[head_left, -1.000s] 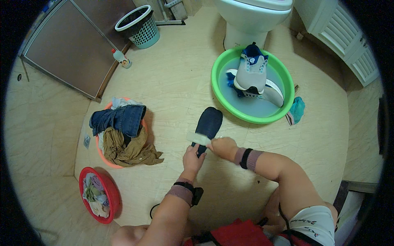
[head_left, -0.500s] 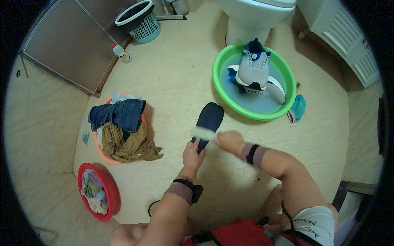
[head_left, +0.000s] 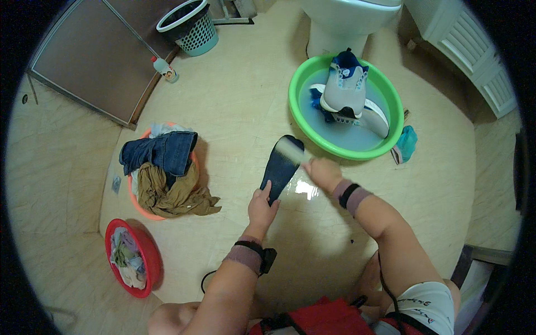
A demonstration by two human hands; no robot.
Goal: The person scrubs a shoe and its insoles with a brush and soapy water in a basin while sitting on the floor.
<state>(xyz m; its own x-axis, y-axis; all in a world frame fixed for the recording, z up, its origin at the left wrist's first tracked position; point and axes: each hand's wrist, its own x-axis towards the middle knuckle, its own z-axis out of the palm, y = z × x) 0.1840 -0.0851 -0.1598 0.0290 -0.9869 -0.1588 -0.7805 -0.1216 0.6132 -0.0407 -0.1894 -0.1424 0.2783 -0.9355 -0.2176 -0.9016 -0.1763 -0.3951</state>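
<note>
A dark navy shoe insole (head_left: 277, 171) lies lengthwise in front of me, its wide end pointing away. My left hand (head_left: 262, 207) grips its near end, thumb on top. In my right hand (head_left: 323, 172) is a pale scrubbing brush (head_left: 292, 151), slightly blurred, resting across the far part of the insole. Just beyond, a green basin (head_left: 296, 111) holds cloudy water and a pair of shoes. One grey and blue shoe (head_left: 344, 92) sits on top; the white-soled other shoe (head_left: 373, 121) lies under it, partly in the water.
An orange basin (head_left: 134, 195) heaped with jeans and brown cloth stands at left, with a red basin (head_left: 149, 259) of clothes nearer me. A teal cloth (head_left: 407, 145) lies right of the green basin. Farther off are a bottle (head_left: 165, 70), a waste basket (head_left: 198, 38) and a toilet (head_left: 338, 28).
My right hand and the brush have moved away from me, from the insole's middle to its far end. A wet, shiny patch now shows on the floor beside it. My left hand keeps its hold.
</note>
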